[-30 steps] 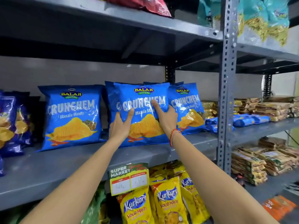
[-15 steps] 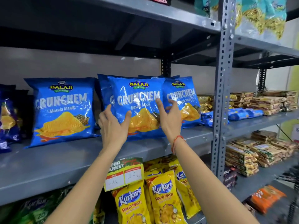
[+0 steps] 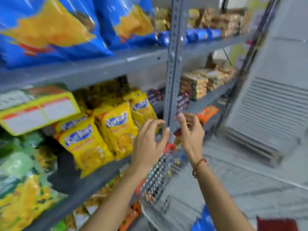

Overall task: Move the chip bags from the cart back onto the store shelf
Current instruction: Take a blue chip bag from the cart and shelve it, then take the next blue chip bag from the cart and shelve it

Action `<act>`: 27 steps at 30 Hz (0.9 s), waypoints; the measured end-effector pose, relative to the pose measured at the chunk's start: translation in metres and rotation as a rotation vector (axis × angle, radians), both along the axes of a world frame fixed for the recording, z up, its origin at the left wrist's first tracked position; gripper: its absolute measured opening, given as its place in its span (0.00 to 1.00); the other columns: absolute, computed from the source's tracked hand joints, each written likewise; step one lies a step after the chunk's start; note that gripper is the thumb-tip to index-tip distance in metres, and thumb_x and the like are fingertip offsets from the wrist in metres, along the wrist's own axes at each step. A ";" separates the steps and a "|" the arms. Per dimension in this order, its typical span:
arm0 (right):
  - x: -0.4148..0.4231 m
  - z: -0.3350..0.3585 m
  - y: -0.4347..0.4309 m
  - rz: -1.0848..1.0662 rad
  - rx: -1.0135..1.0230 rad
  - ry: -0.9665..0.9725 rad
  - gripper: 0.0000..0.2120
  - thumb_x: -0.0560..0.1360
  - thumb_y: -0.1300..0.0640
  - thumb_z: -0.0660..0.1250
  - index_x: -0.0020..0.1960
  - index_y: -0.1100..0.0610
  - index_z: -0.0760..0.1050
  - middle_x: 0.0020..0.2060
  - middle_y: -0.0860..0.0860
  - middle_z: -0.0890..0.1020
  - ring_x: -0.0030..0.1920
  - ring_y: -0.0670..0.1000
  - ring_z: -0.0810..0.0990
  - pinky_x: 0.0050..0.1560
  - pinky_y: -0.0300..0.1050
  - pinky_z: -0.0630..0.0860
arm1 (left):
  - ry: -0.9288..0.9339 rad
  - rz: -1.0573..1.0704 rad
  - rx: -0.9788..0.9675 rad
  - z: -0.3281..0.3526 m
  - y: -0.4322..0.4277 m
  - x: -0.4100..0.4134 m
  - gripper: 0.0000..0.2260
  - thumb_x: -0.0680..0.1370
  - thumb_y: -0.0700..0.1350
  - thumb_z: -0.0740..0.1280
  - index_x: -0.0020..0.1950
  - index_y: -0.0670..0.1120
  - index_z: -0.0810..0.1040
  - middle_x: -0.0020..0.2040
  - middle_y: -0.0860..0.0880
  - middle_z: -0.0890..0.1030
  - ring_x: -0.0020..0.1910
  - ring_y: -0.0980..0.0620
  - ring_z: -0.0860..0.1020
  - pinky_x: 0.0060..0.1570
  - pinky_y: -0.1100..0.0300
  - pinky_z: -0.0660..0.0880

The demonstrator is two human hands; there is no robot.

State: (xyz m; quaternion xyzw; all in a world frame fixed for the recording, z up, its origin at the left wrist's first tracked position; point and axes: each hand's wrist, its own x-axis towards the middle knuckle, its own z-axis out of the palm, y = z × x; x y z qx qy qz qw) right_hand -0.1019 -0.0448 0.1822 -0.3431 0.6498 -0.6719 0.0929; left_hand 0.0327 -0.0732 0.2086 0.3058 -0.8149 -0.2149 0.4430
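Note:
Blue Crunchem chip bags (image 3: 50, 30) stand upright on the grey store shelf (image 3: 100, 67) at the top left. My left hand (image 3: 148, 144) and my right hand (image 3: 191, 135) hover below that shelf, fingers apart, holding nothing. Beneath them is the wire cart (image 3: 156, 185) with a red rim. A blue chip bag (image 3: 203, 220) shows at the bottom by my right forearm, and a dark red bag (image 3: 276, 224) lies at the bottom right. The whole view is blurred by motion.
Yellow Kurkure bags (image 3: 116, 127) fill the shelf below, with green bags (image 3: 20, 164) to their left. A grey perforated upright post (image 3: 173, 64) stands just behind my hands. Biscuit packs (image 3: 205, 82) sit on shelves to the right. A louvred grey panel (image 3: 270, 120) is at right.
Both hands have let go of the blue bag on the shelf and dropped down toward the cart. The view has swung down and to the right.

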 end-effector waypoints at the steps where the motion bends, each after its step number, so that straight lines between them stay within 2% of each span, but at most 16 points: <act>1: -0.009 -0.024 0.011 -0.028 0.059 -0.035 0.14 0.77 0.47 0.66 0.51 0.58 0.76 0.43 0.52 0.82 0.45 0.50 0.80 0.49 0.45 0.76 | -0.028 -0.032 0.078 -0.021 0.004 -0.010 0.10 0.77 0.49 0.63 0.53 0.45 0.76 0.49 0.47 0.78 0.49 0.49 0.77 0.47 0.55 0.75; 3: -0.028 -0.074 0.035 -0.106 0.203 -0.087 0.13 0.77 0.47 0.66 0.49 0.57 0.76 0.41 0.52 0.81 0.44 0.51 0.80 0.48 0.47 0.75 | -0.113 -0.091 0.208 -0.064 0.012 -0.030 0.09 0.77 0.46 0.65 0.53 0.43 0.77 0.49 0.44 0.78 0.49 0.47 0.77 0.48 0.52 0.75; 6: -0.050 -0.149 0.078 -0.226 0.450 -0.195 0.17 0.76 0.45 0.66 0.52 0.60 0.76 0.43 0.56 0.81 0.43 0.54 0.79 0.45 0.44 0.72 | -0.277 -0.167 0.387 -0.130 0.026 -0.052 0.08 0.76 0.42 0.66 0.52 0.39 0.77 0.50 0.40 0.79 0.51 0.42 0.77 0.52 0.52 0.72; 8: -0.061 -0.197 0.110 -0.289 0.586 -0.277 0.18 0.76 0.45 0.67 0.53 0.61 0.76 0.44 0.58 0.81 0.43 0.56 0.79 0.46 0.46 0.72 | -0.379 -0.205 0.489 -0.171 0.037 -0.063 0.09 0.75 0.39 0.66 0.52 0.36 0.77 0.50 0.37 0.79 0.51 0.40 0.77 0.52 0.53 0.69; 10: -0.067 -0.240 0.141 -0.322 0.730 -0.356 0.19 0.76 0.45 0.67 0.54 0.62 0.75 0.47 0.60 0.81 0.48 0.59 0.80 0.51 0.50 0.73 | -0.501 -0.252 0.576 -0.212 0.048 -0.073 0.11 0.75 0.40 0.66 0.54 0.35 0.76 0.51 0.35 0.79 0.51 0.39 0.77 0.53 0.52 0.69; 12: -0.072 -0.279 0.169 -0.334 0.863 -0.436 0.23 0.76 0.45 0.66 0.59 0.65 0.74 0.54 0.63 0.80 0.56 0.61 0.79 0.58 0.54 0.73 | -0.616 -0.291 0.653 -0.249 0.059 -0.083 0.13 0.76 0.42 0.65 0.57 0.35 0.74 0.53 0.35 0.78 0.53 0.39 0.76 0.54 0.51 0.69; 16: -0.081 -0.340 0.212 -0.413 1.030 -0.568 0.32 0.76 0.43 0.65 0.69 0.65 0.67 0.66 0.65 0.74 0.67 0.62 0.72 0.67 0.54 0.67 | -0.809 -0.364 0.748 -0.316 0.077 -0.108 0.17 0.77 0.45 0.64 0.61 0.35 0.72 0.59 0.34 0.76 0.60 0.37 0.72 0.60 0.50 0.66; 19: -0.091 -0.373 0.225 -0.540 1.112 -0.718 0.38 0.76 0.39 0.63 0.74 0.65 0.60 0.71 0.66 0.68 0.72 0.62 0.65 0.69 0.52 0.62 | -0.952 -0.381 0.805 -0.361 0.086 -0.129 0.20 0.77 0.48 0.64 0.62 0.35 0.70 0.61 0.32 0.74 0.62 0.36 0.71 0.61 0.49 0.67; 22: -0.103 -0.400 0.227 -0.640 1.091 -0.808 0.41 0.76 0.38 0.62 0.75 0.66 0.57 0.72 0.66 0.63 0.73 0.62 0.62 0.70 0.51 0.60 | -1.076 -0.390 0.878 -0.398 0.089 -0.153 0.25 0.77 0.54 0.62 0.65 0.36 0.67 0.64 0.31 0.71 0.64 0.35 0.69 0.62 0.47 0.67; 27: -0.112 -0.438 0.233 -0.661 0.949 -0.920 0.32 0.76 0.40 0.64 0.71 0.60 0.66 0.68 0.62 0.74 0.67 0.61 0.73 0.60 0.48 0.68 | -1.000 -0.289 1.129 -0.440 0.104 -0.189 0.32 0.74 0.62 0.60 0.68 0.40 0.64 0.62 0.33 0.75 0.62 0.35 0.72 0.60 0.48 0.70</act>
